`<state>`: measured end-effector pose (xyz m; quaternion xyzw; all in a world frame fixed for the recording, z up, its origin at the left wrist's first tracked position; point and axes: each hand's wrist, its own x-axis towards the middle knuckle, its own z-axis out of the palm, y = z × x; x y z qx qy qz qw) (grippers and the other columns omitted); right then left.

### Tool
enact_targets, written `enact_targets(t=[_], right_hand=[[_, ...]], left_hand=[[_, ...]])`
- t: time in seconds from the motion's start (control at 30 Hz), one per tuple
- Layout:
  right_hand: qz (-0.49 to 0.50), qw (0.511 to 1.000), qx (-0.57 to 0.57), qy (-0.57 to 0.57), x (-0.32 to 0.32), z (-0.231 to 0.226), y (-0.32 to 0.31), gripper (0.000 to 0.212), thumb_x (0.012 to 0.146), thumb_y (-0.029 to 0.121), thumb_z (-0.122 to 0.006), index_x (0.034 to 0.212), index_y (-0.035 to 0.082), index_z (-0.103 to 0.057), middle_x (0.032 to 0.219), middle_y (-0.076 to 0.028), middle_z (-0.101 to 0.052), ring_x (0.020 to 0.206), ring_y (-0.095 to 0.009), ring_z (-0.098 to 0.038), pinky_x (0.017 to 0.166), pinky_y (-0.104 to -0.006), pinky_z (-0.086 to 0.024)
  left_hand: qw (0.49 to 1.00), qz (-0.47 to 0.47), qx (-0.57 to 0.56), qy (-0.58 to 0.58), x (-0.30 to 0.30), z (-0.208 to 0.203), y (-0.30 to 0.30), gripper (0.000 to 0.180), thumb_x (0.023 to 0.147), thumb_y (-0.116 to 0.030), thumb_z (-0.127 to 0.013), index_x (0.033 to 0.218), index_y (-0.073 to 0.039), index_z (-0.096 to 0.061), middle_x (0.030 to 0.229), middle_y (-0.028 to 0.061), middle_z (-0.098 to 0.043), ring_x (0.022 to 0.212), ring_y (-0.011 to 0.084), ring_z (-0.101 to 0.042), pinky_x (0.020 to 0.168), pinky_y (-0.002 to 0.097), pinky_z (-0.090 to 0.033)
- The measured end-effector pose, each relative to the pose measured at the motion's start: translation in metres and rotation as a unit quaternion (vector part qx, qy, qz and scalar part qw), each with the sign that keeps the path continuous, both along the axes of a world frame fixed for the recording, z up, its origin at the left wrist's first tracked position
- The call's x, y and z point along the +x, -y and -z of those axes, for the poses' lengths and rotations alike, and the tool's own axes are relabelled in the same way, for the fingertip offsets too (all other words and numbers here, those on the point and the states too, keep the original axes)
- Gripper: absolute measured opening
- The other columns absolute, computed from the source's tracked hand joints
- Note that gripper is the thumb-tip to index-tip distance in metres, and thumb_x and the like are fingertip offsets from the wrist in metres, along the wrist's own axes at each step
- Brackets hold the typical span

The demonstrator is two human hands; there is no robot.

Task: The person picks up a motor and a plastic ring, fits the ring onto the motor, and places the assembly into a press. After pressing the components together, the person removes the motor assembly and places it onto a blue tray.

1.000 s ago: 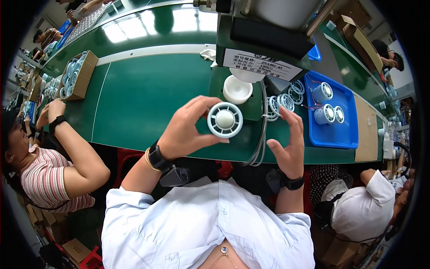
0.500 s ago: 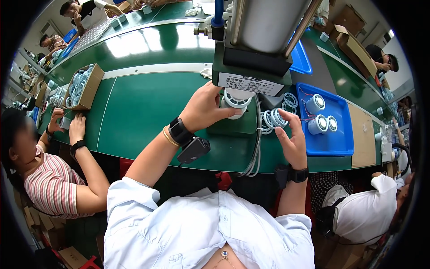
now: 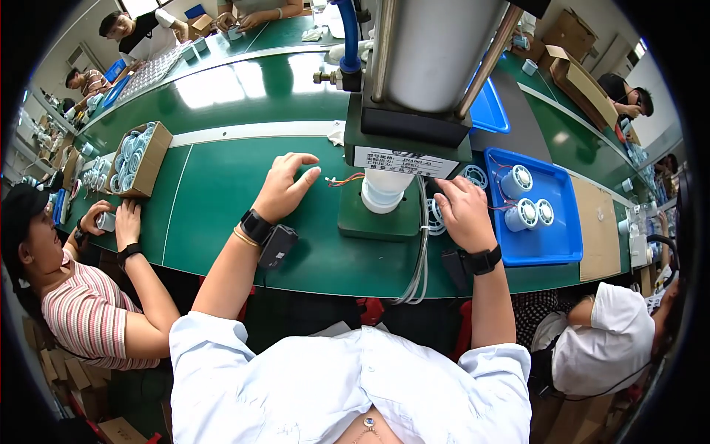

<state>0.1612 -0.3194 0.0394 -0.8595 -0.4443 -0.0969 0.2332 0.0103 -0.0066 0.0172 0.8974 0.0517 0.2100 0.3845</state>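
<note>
A pneumatic press (image 3: 418,111) stands before me. Beneath its head a white round motor housing (image 3: 380,201) sits upright on the green base (image 3: 379,228), with thin red and yellow wires (image 3: 346,180) sticking out to its left. My left hand (image 3: 282,189) is held apart from the housing, thumb and fingers spread and nothing in them. At the press's right side, my right hand (image 3: 467,214) has its fingers stretched toward the lower edge of the head; what the fingertips touch is hidden. Light-blue slotted rings (image 3: 435,216) lie beside that hand, partly covered by it.
A blue tray (image 3: 573,222) with several finished-looking housings stands at right, beside brown cardboard (image 3: 597,237). Grey cables (image 3: 423,259) hang over the table's front edge. At left, a co-worker (image 3: 85,311) handles a white part near a carton (image 3: 154,159) of light-blue rings.
My left hand has let go of the housing and moved left. My right hand has moved up and left to the press's side. The press head now reaches lower over the housing.
</note>
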Motion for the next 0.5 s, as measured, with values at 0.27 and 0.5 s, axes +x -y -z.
enact_targets(t=[0.27,0.5], right_hand=[[-0.049,0.983,0.058,-0.167,-0.03,-0.054,-0.03,0.046,0.08,0.033,-0.069,0.109,-0.002,-0.062,0.101,-0.016,-0.063,0.102,-0.032,-0.056,0.086,-0.0389,-0.043],[-0.083,0.925,0.283,-0.239,-0.027,-0.052,-0.057,0.052,0.073,0.024,-0.074,0.114,0.0,-0.053,0.104,-0.015,-0.061,0.097,-0.023,-0.06,0.086,-0.0314,-0.047]], left_hand=[[0.986,-0.047,0.156,-0.016,-0.001,0.004,-0.001,0.021,0.083,-0.021,-0.065,0.1,-0.009,-0.065,0.106,0.0074,-0.06,0.103,0.0289,-0.051,0.09,0.0385,-0.039],[0.987,-0.009,0.161,0.011,0.003,0.008,0.0,0.017,0.08,-0.013,-0.064,0.096,-0.007,-0.065,0.102,0.0094,-0.061,0.101,0.03,-0.052,0.092,0.0385,-0.04]])
